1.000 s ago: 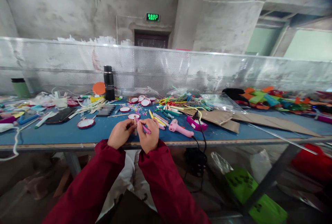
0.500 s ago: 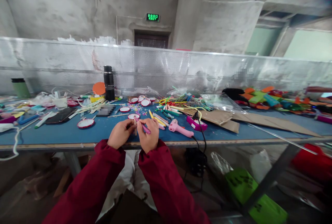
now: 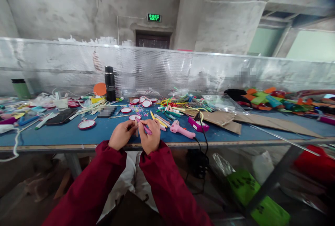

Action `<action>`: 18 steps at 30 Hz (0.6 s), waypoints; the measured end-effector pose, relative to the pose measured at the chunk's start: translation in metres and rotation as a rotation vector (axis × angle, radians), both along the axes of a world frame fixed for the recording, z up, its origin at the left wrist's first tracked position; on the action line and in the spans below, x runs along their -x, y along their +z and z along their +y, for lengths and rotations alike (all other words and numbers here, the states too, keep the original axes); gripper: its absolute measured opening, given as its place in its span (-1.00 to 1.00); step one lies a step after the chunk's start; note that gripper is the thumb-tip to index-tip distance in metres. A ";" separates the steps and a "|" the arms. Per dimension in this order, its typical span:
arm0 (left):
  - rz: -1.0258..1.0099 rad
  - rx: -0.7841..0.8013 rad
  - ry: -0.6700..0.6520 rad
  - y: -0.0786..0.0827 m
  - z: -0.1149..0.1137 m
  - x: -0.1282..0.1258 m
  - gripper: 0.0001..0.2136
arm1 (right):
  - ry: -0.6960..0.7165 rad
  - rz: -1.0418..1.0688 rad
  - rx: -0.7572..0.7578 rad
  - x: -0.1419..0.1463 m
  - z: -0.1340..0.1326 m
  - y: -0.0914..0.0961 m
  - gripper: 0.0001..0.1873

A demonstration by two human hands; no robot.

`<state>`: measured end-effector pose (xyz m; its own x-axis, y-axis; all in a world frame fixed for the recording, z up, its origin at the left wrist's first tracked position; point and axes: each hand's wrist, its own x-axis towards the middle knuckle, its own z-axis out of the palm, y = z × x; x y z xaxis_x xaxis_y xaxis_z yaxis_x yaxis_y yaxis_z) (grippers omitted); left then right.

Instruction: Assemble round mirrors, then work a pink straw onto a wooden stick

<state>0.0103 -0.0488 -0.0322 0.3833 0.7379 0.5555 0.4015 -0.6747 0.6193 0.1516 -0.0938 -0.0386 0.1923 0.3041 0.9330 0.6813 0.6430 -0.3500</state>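
Note:
My left hand [image 3: 121,134] is closed in a pinch on a thin wooden stick [image 3: 136,130] at the table's front edge. Close beside it, my right hand [image 3: 151,137] grips a pinkish-purple marker [image 3: 147,130]. The marker's far end meets the fingertips of my left hand, and fingers cover part of both items. Just behind my hands lies a round white disc with a red rim [image 3: 134,117]. Yellow and pale markers [image 3: 159,119] lie to the right of my right hand.
On the blue table [image 3: 104,133], a pink glue gun [image 3: 182,129] and a magenta box with a black cable [image 3: 198,124] lie to the right. Cardboard pieces [image 3: 274,125] stretch farther right. A black flask [image 3: 110,84] stands at the back. A phone [image 3: 61,117] lies left.

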 end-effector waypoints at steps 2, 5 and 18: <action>-0.003 0.004 0.004 0.000 0.000 0.000 -0.72 | 0.001 -0.003 0.003 0.000 0.000 0.000 -0.88; -0.007 0.003 -0.002 0.000 0.000 0.000 -0.73 | -0.003 0.006 -0.008 0.000 0.000 0.000 -0.89; -0.007 0.004 -0.006 0.001 0.000 0.000 -0.75 | 0.007 -0.004 0.008 0.001 -0.001 0.001 -0.89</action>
<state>0.0106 -0.0491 -0.0316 0.3839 0.7380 0.5550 0.3932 -0.6745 0.6249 0.1507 -0.0944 -0.0374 0.1861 0.3129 0.9314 0.6785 0.6447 -0.3522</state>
